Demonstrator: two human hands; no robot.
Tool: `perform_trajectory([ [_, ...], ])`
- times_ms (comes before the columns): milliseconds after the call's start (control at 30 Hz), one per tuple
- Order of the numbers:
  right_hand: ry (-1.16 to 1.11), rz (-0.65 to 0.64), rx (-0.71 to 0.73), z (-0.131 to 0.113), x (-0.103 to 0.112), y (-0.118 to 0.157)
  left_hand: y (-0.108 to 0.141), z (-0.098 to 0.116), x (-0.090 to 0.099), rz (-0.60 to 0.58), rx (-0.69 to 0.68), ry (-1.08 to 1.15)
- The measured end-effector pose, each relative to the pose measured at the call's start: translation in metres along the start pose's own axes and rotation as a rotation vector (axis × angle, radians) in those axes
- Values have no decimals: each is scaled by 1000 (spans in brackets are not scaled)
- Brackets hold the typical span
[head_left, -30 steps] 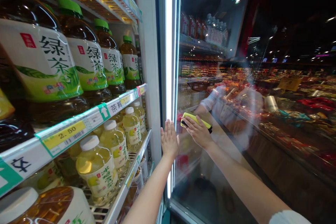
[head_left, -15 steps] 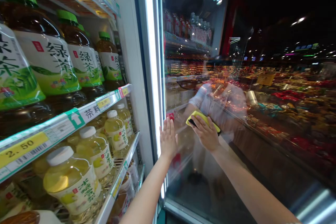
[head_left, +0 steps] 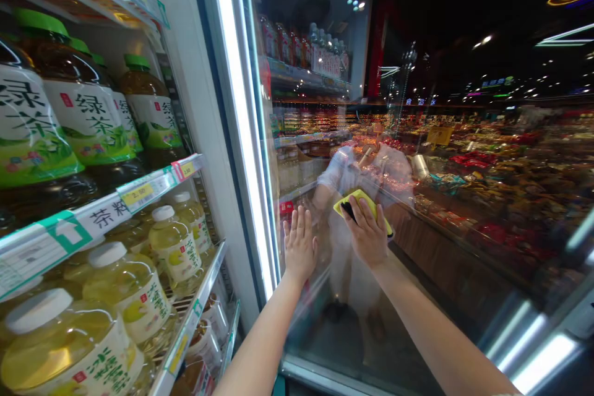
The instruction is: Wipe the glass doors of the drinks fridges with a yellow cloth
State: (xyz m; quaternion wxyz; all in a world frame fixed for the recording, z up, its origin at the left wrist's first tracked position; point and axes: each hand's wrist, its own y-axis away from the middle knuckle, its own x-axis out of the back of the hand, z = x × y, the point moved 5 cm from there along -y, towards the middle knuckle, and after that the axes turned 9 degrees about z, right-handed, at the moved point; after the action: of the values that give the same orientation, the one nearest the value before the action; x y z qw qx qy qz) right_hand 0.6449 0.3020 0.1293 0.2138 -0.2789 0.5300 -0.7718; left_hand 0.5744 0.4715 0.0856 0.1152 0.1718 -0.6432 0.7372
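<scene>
Yellow cloth (head_left: 342,201) sits against the glass door (head_left: 315,331), right of the light strip (head_left: 240,105). The right hand (head_left: 369,241) holds it, fingers a little spread. The left hand (head_left: 301,247) points up, fingers straight. Both are farther from the strip than before.

1. Two hands are showing: one left hand (head_left: 300,250), one right hand (head_left: 370,238).
2. One yellow pad (head_left: 343,202) is showing.
3. One glass door (head_left: 320,322) is facing the hands.
4. Four green caps (head_left: 137,62) are showing.
5. Four white-capped bottles (head_left: 176,253) are lining the front of the lower shelf (head_left: 195,314).
</scene>
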Motion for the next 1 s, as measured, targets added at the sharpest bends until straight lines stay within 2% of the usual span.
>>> perform_trajectory([
  [67,-3,-21,22,-4,-2,4,-1,8,-4,13,-14,5],
  [133,-30,-53,105,-7,0,21,-1,14,-8,23,-28,13],
  [233,-52,-85,190,7,12,49,-1,23,-11,25,-70,33],
  [300,-14,-67,137,27,21,54,-3,29,-13,27,-102,47],
  [367,51,-26,19,43,25,45,-6,35,-15,34,-117,56],
  [467,123,36,-100,47,23,32,-11,47,-20,47,-121,64],
  [533,116,27,-70,40,19,36,-12,56,-24,48,-128,71],
  [600,74,-17,20,34,19,52,-11,64,-27,43,-142,83],
  [667,45,-65,79,39,25,70,-10,70,-29,36,-159,97],
  [733,65,-73,35,55,34,79,-11,75,-30,27,-175,111],
  [833,154,3,-136,81,42,68,-14,83,-31,21,-191,134],
  [900,191,63,-200,85,41,59,-17,90,-32,17,-202,149],
  [1000,177,72,-147,75,35,66,-19,102,-35,7,-217,164],
])
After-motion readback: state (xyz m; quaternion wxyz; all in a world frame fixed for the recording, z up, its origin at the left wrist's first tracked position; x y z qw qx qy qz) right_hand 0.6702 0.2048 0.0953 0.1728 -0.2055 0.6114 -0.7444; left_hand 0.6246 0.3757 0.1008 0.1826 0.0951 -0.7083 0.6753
